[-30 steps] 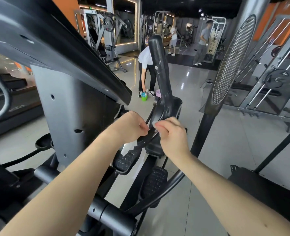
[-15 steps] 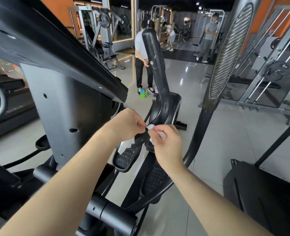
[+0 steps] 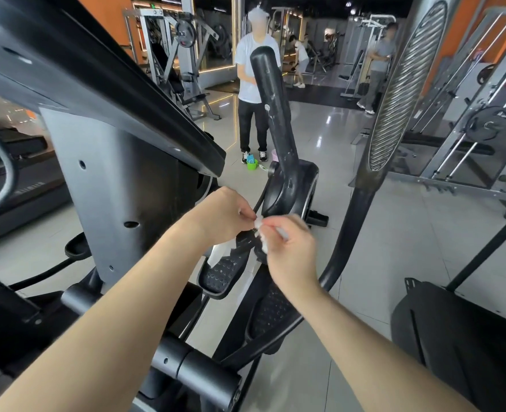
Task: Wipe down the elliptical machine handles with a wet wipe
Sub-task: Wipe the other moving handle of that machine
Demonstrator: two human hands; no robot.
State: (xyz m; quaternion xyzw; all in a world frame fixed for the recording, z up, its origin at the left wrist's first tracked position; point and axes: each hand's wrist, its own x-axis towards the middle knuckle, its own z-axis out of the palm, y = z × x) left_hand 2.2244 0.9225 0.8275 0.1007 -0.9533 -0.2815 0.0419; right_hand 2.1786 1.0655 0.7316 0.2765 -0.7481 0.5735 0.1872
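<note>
At the left stands the elliptical's grey column (image 3: 103, 173) under its slanted black console. The left hand (image 3: 225, 214) reaches in beside it, fingers curled, fingertips pinching one edge of the wet wipe (image 3: 217, 255), whose loose white flap hangs below the palm above a black pedal (image 3: 222, 276). The right hand (image 3: 290, 251) meets it fingertip to fingertip and pinches the bunched other end of the wipe; its fingers are motion-blurred. Both hands are in front of the base of the upright black handle (image 3: 271, 108), not touching it. Further right rises a second handle with a ribbed grip (image 3: 406, 84). Beyond, a person in a white shirt (image 3: 253, 69) stands by a green bucket (image 3: 252, 165).
</note>
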